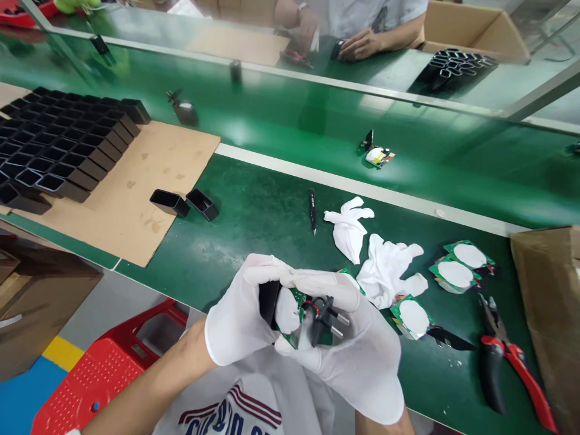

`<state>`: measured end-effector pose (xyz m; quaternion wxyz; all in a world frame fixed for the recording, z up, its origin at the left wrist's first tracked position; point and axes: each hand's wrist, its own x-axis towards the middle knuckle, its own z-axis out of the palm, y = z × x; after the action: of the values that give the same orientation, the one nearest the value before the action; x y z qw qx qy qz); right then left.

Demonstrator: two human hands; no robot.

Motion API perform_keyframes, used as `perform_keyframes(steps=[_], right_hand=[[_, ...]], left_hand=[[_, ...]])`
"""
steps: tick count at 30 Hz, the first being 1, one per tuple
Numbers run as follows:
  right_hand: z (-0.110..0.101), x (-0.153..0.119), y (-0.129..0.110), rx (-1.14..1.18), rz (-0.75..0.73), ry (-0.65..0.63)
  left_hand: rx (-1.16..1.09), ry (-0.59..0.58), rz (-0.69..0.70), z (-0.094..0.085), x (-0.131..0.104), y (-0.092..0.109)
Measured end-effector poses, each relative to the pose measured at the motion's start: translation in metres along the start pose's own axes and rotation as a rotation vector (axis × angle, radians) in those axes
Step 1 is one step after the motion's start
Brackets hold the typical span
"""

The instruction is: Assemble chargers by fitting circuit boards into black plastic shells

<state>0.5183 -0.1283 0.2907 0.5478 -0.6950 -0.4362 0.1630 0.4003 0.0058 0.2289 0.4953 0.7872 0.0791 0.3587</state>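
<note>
Both my hands wear white gloves and meet at the bench's near edge. My left hand [247,308] is closed around a black plastic case [269,300], partly hidden by the fingers. In my right hand [353,338] is a green circuit board [290,314] with a round white pad, its near end at the case's mouth. A black plug piece [324,320] with two metal prongs and dark and red wires sits at the board's other end, under my right fingers. How far the board is inside the case I cannot tell.
Rows of black cases [67,139] stand on cardboard [136,181] at left, two loose cases [202,204] nearby. Tweezers [312,211], white gloves [389,269], several boards [412,317] and red-handled pliers [498,344] lie ahead and right. Beyond the green belt [281,121], a person's hands [362,45] work.
</note>
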Motion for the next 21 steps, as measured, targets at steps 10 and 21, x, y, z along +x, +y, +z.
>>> perform_keyframes(steps=[10,21], right_hand=[[0.0,0.006,0.006,-0.056,-0.121,-0.047],[0.007,0.01,0.007,-0.17,-0.105,-0.058]], left_hand=[[-0.079,0.004,0.03,0.003,0.002,0.0],[-0.167,0.116,-0.116,0.017,-0.003,0.006]])
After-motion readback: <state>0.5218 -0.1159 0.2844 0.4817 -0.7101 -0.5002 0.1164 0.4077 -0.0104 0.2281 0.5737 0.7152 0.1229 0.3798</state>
